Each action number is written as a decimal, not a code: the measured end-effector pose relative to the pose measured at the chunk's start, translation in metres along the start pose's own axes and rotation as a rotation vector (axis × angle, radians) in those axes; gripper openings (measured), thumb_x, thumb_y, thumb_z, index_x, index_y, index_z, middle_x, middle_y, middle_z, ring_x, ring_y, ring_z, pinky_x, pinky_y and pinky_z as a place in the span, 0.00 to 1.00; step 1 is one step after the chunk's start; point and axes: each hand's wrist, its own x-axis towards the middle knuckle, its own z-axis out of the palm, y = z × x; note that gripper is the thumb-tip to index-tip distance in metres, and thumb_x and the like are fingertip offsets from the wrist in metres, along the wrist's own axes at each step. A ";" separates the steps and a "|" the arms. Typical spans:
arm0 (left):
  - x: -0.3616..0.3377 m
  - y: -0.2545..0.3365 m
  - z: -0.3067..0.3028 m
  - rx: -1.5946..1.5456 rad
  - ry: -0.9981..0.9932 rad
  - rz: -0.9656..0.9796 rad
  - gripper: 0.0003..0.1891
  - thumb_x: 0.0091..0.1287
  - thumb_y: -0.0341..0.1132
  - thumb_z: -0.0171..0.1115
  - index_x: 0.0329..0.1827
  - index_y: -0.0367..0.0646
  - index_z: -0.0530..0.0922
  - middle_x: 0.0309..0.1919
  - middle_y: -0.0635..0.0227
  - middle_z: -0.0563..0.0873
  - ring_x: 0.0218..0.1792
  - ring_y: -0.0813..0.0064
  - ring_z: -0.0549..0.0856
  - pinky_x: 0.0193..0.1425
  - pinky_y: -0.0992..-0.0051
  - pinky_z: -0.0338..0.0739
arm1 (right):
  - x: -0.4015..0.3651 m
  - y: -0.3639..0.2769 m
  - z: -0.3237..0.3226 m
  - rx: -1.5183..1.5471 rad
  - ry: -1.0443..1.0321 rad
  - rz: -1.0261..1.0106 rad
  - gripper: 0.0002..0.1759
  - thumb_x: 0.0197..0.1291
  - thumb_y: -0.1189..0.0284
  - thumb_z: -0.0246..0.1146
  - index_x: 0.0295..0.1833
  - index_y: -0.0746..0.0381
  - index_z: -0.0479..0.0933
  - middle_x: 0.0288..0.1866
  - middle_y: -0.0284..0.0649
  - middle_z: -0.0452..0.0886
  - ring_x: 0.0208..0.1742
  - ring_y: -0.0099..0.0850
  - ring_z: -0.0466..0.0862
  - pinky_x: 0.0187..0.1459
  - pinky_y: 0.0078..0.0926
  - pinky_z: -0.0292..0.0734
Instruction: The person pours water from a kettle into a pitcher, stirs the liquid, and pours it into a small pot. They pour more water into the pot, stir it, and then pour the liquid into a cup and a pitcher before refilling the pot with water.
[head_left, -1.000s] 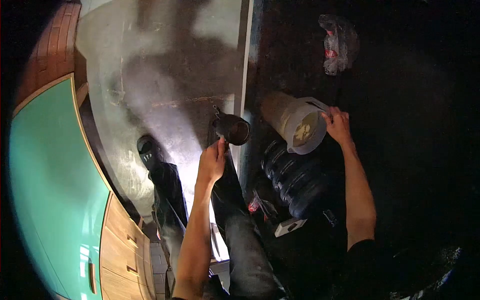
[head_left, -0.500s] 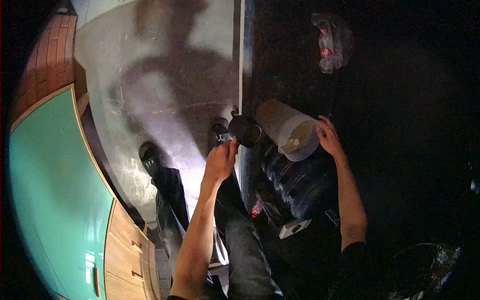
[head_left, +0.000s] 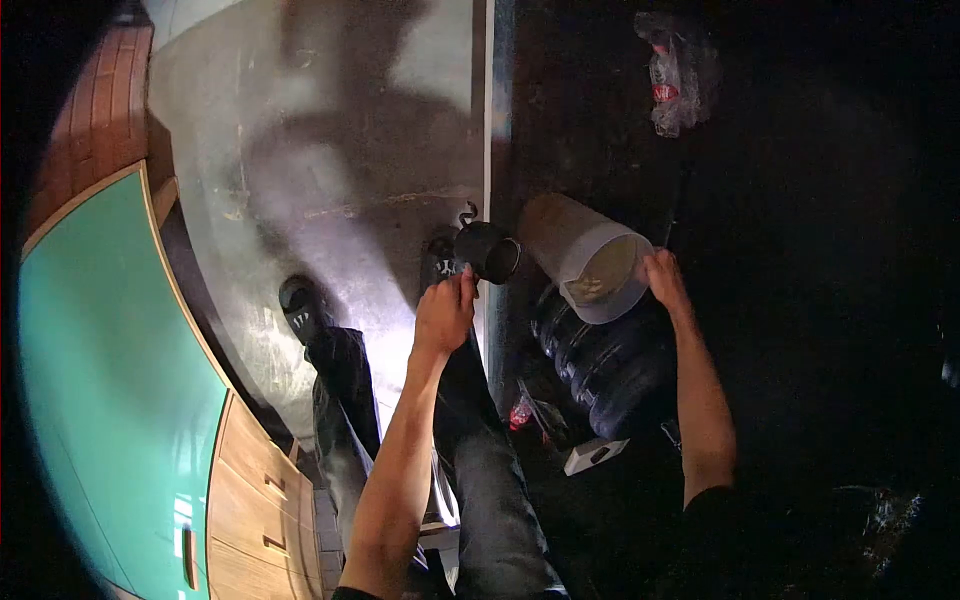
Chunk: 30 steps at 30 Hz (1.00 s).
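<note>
The dark pot [head_left: 487, 250] was held by the left hand [head_left: 445, 312], whose fingers were closed at its near side, and the translucent pitcher [head_left: 588, 250] was gripped by the right hand [head_left: 668, 282] beside its rim, the exact hold on the handle being hidden. The two hands were kept apart, and the mouths of both vessels were turned toward the viewer, the pitcher being tilted. It could be judged that a spill was the main danger: if the pitcher were tipped further, its lip might be brought past the pot's opening, and the contents might be dropped on the dark shoe [head_left: 440, 258] or the trouser leg [head_left: 485, 440]. Whether liquid was contained could not be told, since only a pale, dim tone was seen inside. Because the pitcher was supported from one side only, it might also be twisted in the grip if it were heavy, and then the ribbed bottle [head_left: 605, 375] or the white box [head_left: 597, 456] could be wetted or knocked. Such an error might be caused by the poor light, as the right side was almost lost in darkness. Compared with the frame of one second earlier, the pot and the pitcher's lip had been brought nearer to each other, the handle loop was no longer seen clearly, and the light pieces inside the pitcher had become much less visible.
</note>
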 end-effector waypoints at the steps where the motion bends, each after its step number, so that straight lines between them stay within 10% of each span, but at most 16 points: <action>1: 0.001 -0.001 -0.001 0.034 -0.024 -0.022 0.25 0.77 0.45 0.42 0.34 0.35 0.81 0.30 0.47 0.85 0.36 0.44 0.84 0.42 0.52 0.76 | -0.002 0.000 0.006 0.000 -0.003 -0.001 0.14 0.63 0.69 0.51 0.31 0.70 0.73 0.23 0.42 0.75 0.27 0.33 0.77 0.33 0.38 0.72; 19: 0.018 0.020 -0.009 -0.039 -0.047 -0.029 0.26 0.78 0.47 0.40 0.36 0.34 0.80 0.28 0.48 0.84 0.36 0.44 0.84 0.42 0.55 0.76 | -0.008 0.033 0.048 0.219 0.256 0.037 0.17 0.52 0.66 0.58 0.15 0.62 0.65 0.15 0.31 0.65 0.18 0.23 0.64 0.22 0.32 0.59; 30: 0.015 0.027 -0.016 -0.064 -0.021 -0.030 0.27 0.78 0.48 0.39 0.35 0.34 0.80 0.27 0.47 0.83 0.35 0.43 0.83 0.40 0.56 0.75 | -0.023 0.008 0.066 0.900 0.377 0.107 0.11 0.41 0.75 0.60 0.14 0.63 0.66 0.15 0.33 0.68 0.18 0.26 0.70 0.21 0.25 0.59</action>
